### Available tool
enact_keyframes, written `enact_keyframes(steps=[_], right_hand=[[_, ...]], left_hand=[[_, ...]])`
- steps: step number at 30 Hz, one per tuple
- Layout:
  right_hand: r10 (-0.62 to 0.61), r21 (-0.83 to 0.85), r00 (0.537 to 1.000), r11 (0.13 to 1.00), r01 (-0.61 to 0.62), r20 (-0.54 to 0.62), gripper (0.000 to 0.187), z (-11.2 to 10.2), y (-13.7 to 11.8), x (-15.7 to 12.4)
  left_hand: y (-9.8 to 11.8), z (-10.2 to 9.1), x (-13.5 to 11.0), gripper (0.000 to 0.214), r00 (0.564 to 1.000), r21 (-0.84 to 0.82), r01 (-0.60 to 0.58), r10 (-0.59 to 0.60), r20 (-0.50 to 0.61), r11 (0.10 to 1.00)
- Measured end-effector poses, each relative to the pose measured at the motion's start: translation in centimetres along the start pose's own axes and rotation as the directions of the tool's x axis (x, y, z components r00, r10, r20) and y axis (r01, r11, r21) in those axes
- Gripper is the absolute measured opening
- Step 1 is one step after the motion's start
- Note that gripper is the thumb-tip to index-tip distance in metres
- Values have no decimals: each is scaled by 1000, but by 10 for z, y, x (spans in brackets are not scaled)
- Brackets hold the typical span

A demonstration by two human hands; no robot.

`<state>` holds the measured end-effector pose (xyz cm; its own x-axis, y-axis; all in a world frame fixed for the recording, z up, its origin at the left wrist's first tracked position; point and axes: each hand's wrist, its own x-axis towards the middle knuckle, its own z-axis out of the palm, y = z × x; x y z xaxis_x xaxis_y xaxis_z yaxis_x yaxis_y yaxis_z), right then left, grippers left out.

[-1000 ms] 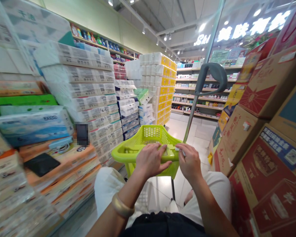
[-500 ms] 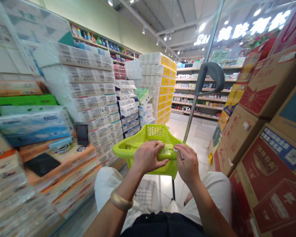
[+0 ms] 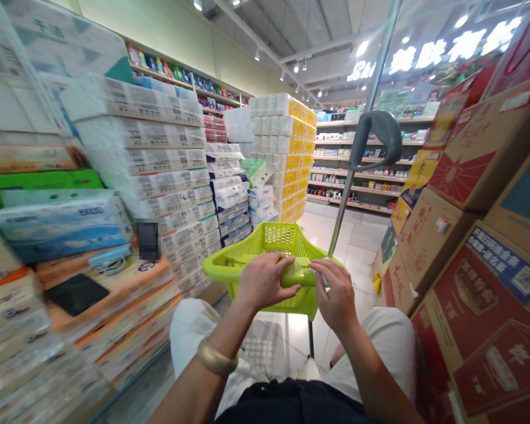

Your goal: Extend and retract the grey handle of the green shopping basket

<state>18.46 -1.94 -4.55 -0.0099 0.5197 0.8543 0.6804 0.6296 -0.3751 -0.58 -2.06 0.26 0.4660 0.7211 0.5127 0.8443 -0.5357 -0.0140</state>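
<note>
A lime-green plastic shopping basket (image 3: 279,235) with perforated walls is in front of my knees, its crosswise green handle (image 3: 304,279) towards me. My left hand (image 3: 265,281) is closed around the left part of this handle, thumb on the near side. My right hand (image 3: 337,294) curls over the handle's right end, with a small white wad (image 3: 325,281) under its fingers. Most of the wad is hidden, so I cannot tell what it is made of.
A metal pole (image 3: 341,215) with a grey looped grip (image 3: 375,140) rises right of the basket. Stacked tissue packs (image 3: 170,159) line the left, with a black tablet-like slab (image 3: 77,293) lying on orange packs. Cardboard cartons (image 3: 441,235) stand right; stocked shelves (image 3: 357,159) are behind.
My right hand's fingers have shifted slightly on the handle's right end, and the white wad shows in a slightly different place. My left hand and the basket have hardly moved.
</note>
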Motion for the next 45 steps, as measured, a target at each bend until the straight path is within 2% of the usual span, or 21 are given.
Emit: enact_keyframes(steps=[3, 8, 10, 16, 18, 22, 24, 26, 30, 32, 38, 40, 45], right_hand=[[-25, 23, 999, 999, 24, 28, 25, 1, -2, -1], [134, -42, 985, 989, -139, -107, 28, -7, 23, 4], [152, -46, 980, 986, -159, -128, 29, -8, 25, 4], [-28, 29, 1000, 999, 28, 13, 24, 0, -2, -2], [-13, 28, 1000, 1000, 13, 2, 24, 0, 0, -1], [120, -19, 987, 992, -122, -104, 27, -6, 19, 3], [148, -23, 980, 988, -152, -135, 28, -8, 22, 3], [119, -9, 986, 993, -121, -117, 27, -7, 17, 2], [-8, 32, 1000, 999, 8, -8, 24, -3, 0, -1], [-3, 36, 1000, 999, 4, -8, 24, -3, 0, -1], [142, 19, 980, 990, -141, -138, 26, -10, 22, 2], [133, 21, 982, 991, -131, -135, 26, -9, 19, 0], [22, 42, 999, 999, -20, -44, 25, -4, 5, -3]], left_hand=[[0, 0, -1, 56, 1000, 1, -1, 1, 0, 1000], [1, -2, 0, 56, 1000, 10, -3, 3, 4, 1000], [1, -2, 0, 56, 1000, 16, 1, -1, 5, 1000], [0, -1, -1, 56, 1000, 10, -4, 4, 1, 1000], [0, -1, -1, 56, 1000, 13, -4, 4, 6, 1000], [0, -1, -1, 56, 1000, 15, -4, 4, 13, 1000], [1, -1, -1, 56, 1000, 9, -2, 2, 11, 1000], [1, -1, -1, 55, 1000, 3, -1, 1, 11, 1000], [1, -2, -1, 56, 1000, 1, -2, 2, 0, 1000], [1, -2, -1, 56, 1000, -5, -2, 2, -7, 1000], [1, -2, -1, 56, 1000, -8, 2, -2, 6, 1000], [1, -2, -1, 56, 1000, -5, 1, -1, 10, 1000], [1, -2, -1, 57, 1000, 2, 2, -2, 10, 1000]])
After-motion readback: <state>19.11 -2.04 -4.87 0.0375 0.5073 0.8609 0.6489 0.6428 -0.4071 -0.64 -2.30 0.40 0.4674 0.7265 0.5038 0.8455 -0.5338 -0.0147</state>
